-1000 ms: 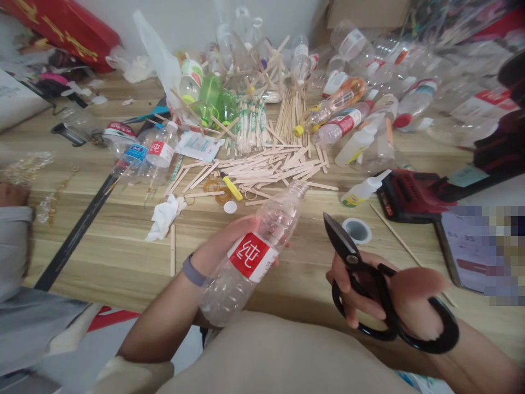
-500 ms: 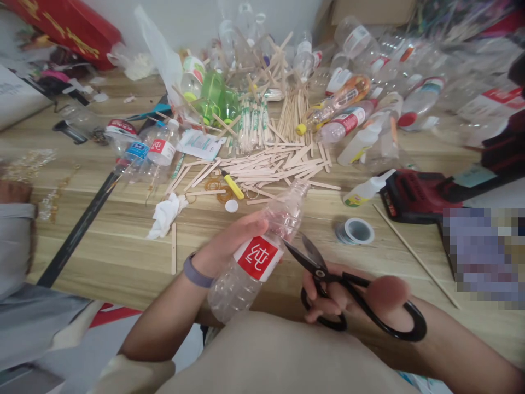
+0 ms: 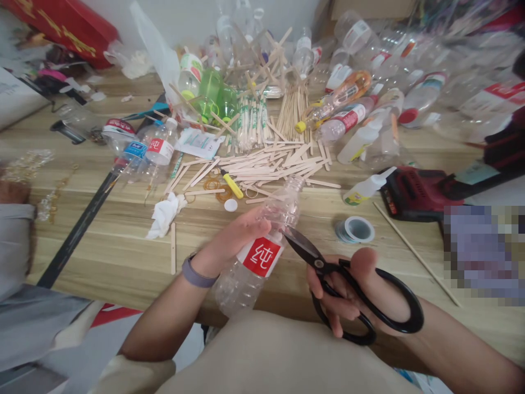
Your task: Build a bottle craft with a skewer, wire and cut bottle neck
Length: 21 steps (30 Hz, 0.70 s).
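Observation:
A clear plastic bottle point(image 3: 262, 257) with a red and white label leans across the table's front edge, its neck pointing away and to the right. My left hand point(image 3: 238, 235) is wrapped round its upper half. In my right hand point(image 3: 344, 290) are black-handled scissors point(image 3: 305, 249), with the fingers through the handle loops. Their blades are nearly closed, and the tips touch or almost touch the bottle's side just above the label. Whether the plastic is pierced I cannot tell.
Wooden craft sticks point(image 3: 270, 169) lie beyond the bottle, with a yellow-handled tool point(image 3: 232, 184). A glue bottle point(image 3: 365, 189), a tape roll point(image 3: 356, 230) and a red-black power tool point(image 3: 418, 194) are at right. Many bottles crowd the back. Another person's sleeve point(image 3: 16, 235) is at left.
The scissor blades have closed from a wider spread, and my right thumb has moved toward the fingers. The bottle has turned slightly, its label facing me more squarely.

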Each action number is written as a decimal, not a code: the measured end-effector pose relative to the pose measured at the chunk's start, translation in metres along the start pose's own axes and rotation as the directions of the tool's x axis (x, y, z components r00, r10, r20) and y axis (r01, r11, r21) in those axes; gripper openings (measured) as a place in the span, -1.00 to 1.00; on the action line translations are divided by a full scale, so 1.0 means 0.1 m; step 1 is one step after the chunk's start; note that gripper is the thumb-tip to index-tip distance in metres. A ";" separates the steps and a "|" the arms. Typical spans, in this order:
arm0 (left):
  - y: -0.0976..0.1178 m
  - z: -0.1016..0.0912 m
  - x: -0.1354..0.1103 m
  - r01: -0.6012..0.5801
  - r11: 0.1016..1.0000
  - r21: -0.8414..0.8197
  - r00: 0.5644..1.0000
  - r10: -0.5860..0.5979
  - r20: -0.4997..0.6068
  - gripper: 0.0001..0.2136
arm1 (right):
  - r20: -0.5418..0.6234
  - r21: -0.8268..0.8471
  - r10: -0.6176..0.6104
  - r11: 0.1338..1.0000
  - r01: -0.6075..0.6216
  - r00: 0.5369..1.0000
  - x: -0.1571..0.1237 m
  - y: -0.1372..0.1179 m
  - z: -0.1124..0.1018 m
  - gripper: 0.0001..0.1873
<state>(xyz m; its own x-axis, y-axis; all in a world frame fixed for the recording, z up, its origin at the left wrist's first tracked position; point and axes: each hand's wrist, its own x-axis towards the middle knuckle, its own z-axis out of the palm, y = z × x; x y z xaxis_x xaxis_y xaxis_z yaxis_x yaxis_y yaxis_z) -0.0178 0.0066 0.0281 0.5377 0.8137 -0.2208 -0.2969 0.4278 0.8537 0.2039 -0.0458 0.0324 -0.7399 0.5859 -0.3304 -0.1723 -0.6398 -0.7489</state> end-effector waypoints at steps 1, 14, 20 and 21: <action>-0.01 -0.01 0.00 -0.017 1.000 0.022 1.000 0.018 -0.005 -0.58 | -0.004 0.000 0.004 1.000 -0.004 1.000 0.00 0.00 0.00 -0.16; 0.03 -0.04 -0.02 0.198 0.979 -0.054 0.978 -0.193 0.084 -0.56 | -0.039 -0.152 0.068 0.986 -0.073 0.997 -0.07 -0.13 -0.04 -0.16; 0.04 -0.04 -0.01 0.227 0.974 0.003 0.962 -0.225 0.152 -0.55 | 0.016 -0.183 0.054 0.982 -0.050 0.998 -0.12 -0.18 -0.11 -0.19; 0.05 -0.03 -0.01 0.238 0.971 0.015 0.960 -0.237 0.150 -0.55 | 0.032 -0.194 0.055 0.980 -0.048 0.998 -0.12 -0.18 -0.13 -0.20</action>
<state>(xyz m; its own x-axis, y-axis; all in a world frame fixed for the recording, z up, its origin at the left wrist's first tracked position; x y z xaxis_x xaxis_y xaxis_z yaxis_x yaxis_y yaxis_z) -0.0225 0.0088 0.0308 0.7046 0.6207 -0.3439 -0.1488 0.6031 0.7836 0.2245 -0.0349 0.0427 -0.7690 0.5335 -0.3522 -0.0074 -0.5583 -0.8296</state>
